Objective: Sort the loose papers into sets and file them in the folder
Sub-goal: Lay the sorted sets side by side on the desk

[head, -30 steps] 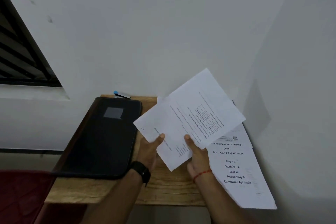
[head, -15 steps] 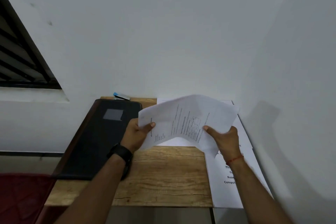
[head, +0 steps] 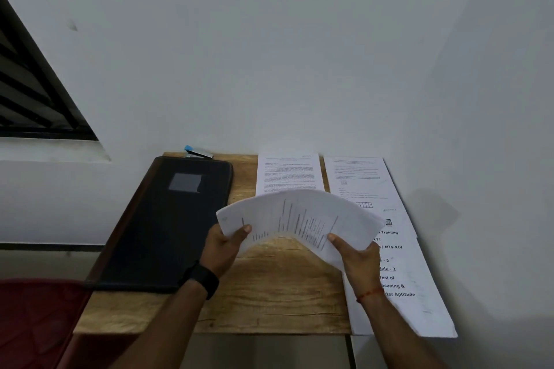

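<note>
- Caught mid-sort at a wooden table (head: 269, 302) pushed against a white wall: grips a bowed sheaf of papers (head: 299, 216) clear of the tabletop, long edge running from nine o'clock to three.
- Pinches the sheaf's nine-o'clock corner with the left hand (head: 223, 246), thumb on top and fingers curled beneath; wears a black watch (head: 201, 278) on that wrist.
- Clamps the three-o'clock end with the right hand (head: 356, 257), thumb pressed on the printed face; shows a red thread (head: 367, 296) at the wrist.
- Leaves three papers flat on the wood: a printed sheet (head: 289, 172) at twelve o'clock from the sheaf, a second sheet (head: 356, 180) at one o'clock with a strip of bare wood between them, and a bold-lettered cover page (head: 413, 278) at four o'clock, partly hidden by the right forearm.
- Keeps the black folder (head: 168, 225) closed and flat at nine o'clock from the left hand, near it, long axis running roughly seven o'clock to one; plainly closer to the left hand than the right.
- Judged to be at the sorting stage, with nothing filed; probably calls next for laying the sheaf on a pile between twelve and four o'clock, the right hand's side.
- Also in shot: a blue-tipped stapler (head: 198, 153) at the folder's twelve-o'clock edge.
</note>
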